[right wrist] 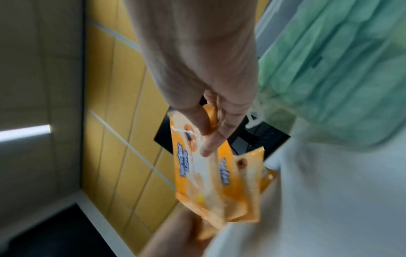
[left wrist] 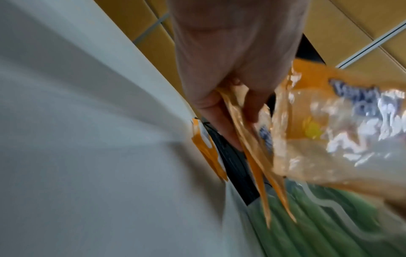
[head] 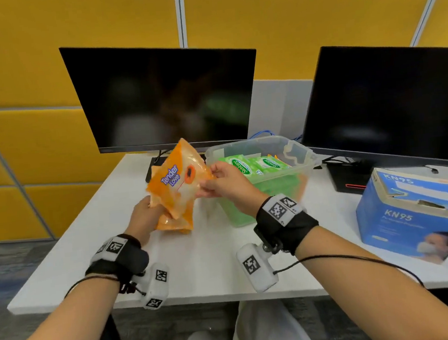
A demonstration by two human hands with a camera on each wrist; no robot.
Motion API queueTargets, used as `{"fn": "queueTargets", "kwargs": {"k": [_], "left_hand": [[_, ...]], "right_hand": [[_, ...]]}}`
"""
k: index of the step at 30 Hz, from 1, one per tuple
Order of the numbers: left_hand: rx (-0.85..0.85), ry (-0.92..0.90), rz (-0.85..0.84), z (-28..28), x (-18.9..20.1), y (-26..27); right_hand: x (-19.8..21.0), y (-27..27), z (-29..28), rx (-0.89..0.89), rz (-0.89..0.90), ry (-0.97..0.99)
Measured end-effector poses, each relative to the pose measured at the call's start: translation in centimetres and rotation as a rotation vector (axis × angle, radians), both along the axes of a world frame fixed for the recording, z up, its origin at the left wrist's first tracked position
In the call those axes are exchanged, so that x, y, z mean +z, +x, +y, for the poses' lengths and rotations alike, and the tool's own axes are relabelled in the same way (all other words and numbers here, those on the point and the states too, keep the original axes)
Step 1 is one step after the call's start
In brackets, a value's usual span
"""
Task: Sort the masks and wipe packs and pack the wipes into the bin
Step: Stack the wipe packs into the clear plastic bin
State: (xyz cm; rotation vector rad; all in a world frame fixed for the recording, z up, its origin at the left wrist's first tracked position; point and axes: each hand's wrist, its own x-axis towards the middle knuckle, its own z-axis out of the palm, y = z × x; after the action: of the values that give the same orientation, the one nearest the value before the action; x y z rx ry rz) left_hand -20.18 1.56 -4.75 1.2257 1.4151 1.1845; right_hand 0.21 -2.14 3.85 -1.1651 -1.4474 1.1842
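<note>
Both of your hands hold orange wipe packs [head: 176, 183] above the table [head: 204, 263], just left of the clear bin [head: 301, 153] of green packs [head: 255, 164]. Left wrist view: your left hand [left wrist: 228, 73] grips several pack edges between fingers. Right wrist view: your right hand [right wrist: 197, 66] pinches the top pack's corner.

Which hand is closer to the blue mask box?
The right hand. It holds the orange wipe packs in front of the bin, nearer the mask box. The left hand grips their far side.
</note>
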Motion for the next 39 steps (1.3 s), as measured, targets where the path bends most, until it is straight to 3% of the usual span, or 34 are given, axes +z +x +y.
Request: {"fn": "queueTargets", "kwargs": {"k": [3, 8, 12, 14, 16, 20, 22, 25, 29, 32, 35, 39], "left_hand": [[-0.086, 0.007, -0.046, -1.4, 0.2, -1.8], [-0.366, -0.124, 0.035, -3.6, 0.8, -2.4], [-0.434, -0.146, 0.152, -3.7, 1.6, -2.4], [-0.416, -0.17, 0.174, -3.3, 2.2, -1.9], [-0.357, -0.211, 0.017, -3.0, 2.7, -1.5], [-0.185, -0.157, -0.492, -3.4, 1.6, -3.3], [-0.179, -0.112, -0.587, -4.2, 0.5, -3.9], [-0.33, -0.063, -0.415, -4.5, -0.4, -3.2], [-0.066, 0.123, -0.163, -3.1, 0.8, -1.9], [-0.037, 0.308, 0.06, -3.0, 2.1, -1.3], [-0.023, 0.335, -0.016, -3.5, 0.9, -0.6], [-0.147, 0.181, -0.118, -4.0, -1.6, 0.3]], "right_hand": [[-1.5, -0.4, -0.6, 0.026, 0.033, -0.132], [-6.3, -0.8, -1.1, -0.08, -0.214, -0.089], [-7.2, -0.6, -1.5, 0.004, -0.028, -0.288], [-7.5, -0.2, -1.6, -0.017, 0.042, -0.291], [-7.9, -0.2, -1.6, -0.056, 0.138, -0.293], [-9.4, -1.2, -1.3, -0.136, 0.328, -0.24], [-9.6, -1.6, -1.1, -0.155, 0.366, -0.217], [-9.5, -1.7, -0.4, -0.141, 0.35, -0.166], [-8.5, -1.0, 0.1, -0.052, 0.203, -0.141], [-8.5, -0.6, 0.0, -0.047, 0.065, -0.1], [-8.5, -0.1, -0.4, 0.01, -0.024, -0.076], [-8.9, 0.1, -0.3, 0.043, -0.094, -0.07]]}}
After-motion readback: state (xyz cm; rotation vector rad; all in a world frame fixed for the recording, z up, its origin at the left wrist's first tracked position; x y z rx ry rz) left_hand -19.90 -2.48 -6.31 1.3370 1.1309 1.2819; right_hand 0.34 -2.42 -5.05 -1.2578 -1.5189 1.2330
